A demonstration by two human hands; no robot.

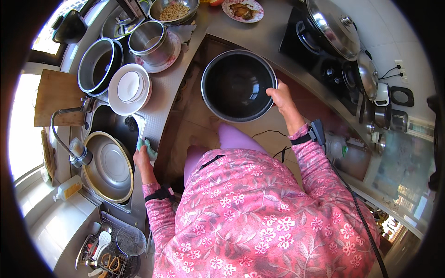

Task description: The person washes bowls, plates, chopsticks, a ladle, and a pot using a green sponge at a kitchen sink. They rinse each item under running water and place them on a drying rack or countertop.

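My right hand [281, 96] grips the rim of a dark, round cooking pot [238, 87], its thumb over the edge. The pot is tilted so its dark inside shows, and it is held over the floor in front of me. My left hand [142, 158] holds a light green cloth [150, 150] at the front edge of the sink [139, 130]. Beside that hand, a large round metal basin [113, 166] lies in the sink under the faucet [80, 153]. A dark scouring pad [131, 123] sits at the sink's far side.
White bowls [116, 106], a dark pot [83, 69] and a steel pot [139, 52] on a plate stand left on the counter. Farther back are a bowl of nuts [174, 12] and a plate of food [243, 10]. Lidded pans [333, 27] sit on the right stove.
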